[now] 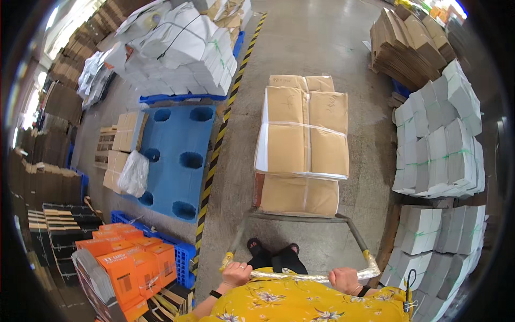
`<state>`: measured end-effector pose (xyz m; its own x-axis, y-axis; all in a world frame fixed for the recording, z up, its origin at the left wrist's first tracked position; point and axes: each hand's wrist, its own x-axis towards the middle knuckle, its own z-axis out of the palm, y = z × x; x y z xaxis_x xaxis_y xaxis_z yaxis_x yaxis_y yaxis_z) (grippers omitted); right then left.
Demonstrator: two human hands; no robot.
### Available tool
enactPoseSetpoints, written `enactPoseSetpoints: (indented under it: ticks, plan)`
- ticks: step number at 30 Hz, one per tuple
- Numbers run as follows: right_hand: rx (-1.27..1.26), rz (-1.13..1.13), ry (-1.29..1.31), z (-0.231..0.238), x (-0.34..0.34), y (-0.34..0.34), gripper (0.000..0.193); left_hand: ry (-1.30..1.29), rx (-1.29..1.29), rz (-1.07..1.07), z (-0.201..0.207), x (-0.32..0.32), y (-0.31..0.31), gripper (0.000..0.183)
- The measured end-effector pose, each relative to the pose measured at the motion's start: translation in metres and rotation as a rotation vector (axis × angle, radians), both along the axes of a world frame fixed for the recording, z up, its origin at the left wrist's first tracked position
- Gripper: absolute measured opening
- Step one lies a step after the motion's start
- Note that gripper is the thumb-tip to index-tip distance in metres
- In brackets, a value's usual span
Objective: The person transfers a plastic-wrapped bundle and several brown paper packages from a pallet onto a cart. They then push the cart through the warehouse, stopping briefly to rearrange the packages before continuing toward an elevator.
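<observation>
Both my hands are closed on the handlebar [292,277] of a cart, a bent metal tube wrapped in silvery and yellow tape. My left hand [236,274] grips near its left bend. Towards the right bend, my right hand [344,281] is wrapped round the bar. Ahead of the bar, the cart carries stacked brown paper-wrapped bundles [306,131] tied with white straps; a lower bundle [300,194] shows nearer me. The cart's bed is mostly hidden under the load.
Left of a black-and-yellow floor stripe [217,145] lie a blue plastic pallet [174,129], orange boxes [134,263] and a large white paper stack [188,59]. Along the right stand grey-white bundles [440,155] with green straps and flat brown cardboard [410,48]. Grey floor [311,32] stretches ahead.
</observation>
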<state>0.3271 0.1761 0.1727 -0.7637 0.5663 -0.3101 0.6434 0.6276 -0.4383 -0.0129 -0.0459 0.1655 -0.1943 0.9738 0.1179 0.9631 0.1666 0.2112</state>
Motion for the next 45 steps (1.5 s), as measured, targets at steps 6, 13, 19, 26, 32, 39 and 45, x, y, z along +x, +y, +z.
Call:
enactPoseSetpoints:
  ticks: [6, 13, 19, 26, 32, 39, 45]
  plan:
    - [-0.017, -0.043, -0.05, 0.003, -0.042, 0.018, 0.029, 0.044, -0.061, -0.03, -0.001, -0.048, 0.029, 0.014]
    - [0.073, -0.091, -0.034, 0.003, -0.103, 0.058, 0.027, 0.004, 0.006, -0.083, -0.004, -0.112, 0.077, 0.013]
    - [0.23, -0.137, 0.042, -0.01, -0.157, 0.112, 0.027, 0.022, 0.043, -0.127, -0.002, -0.179, 0.147, 0.014]
    - [0.356, -0.124, 0.126, -0.015, -0.222, 0.192, 0.026, -0.008, 0.109, -0.113, -0.002, -0.247, 0.233, 0.013]
    - [0.363, -0.123, 0.121, -0.013, -0.268, 0.258, 0.025, 0.031, 0.143, -0.083, -0.003, -0.289, 0.309, 0.016]
    - [0.383, -0.148, 0.134, -0.012, -0.308, 0.329, 0.027, -0.028, 0.14, 0.058, 0.004, -0.311, 0.379, 0.017]
    - [0.435, -0.218, 0.105, -0.008, -0.33, 0.355, 0.03, -0.051, 0.102, 0.073, -0.003, -0.324, 0.409, 0.013]
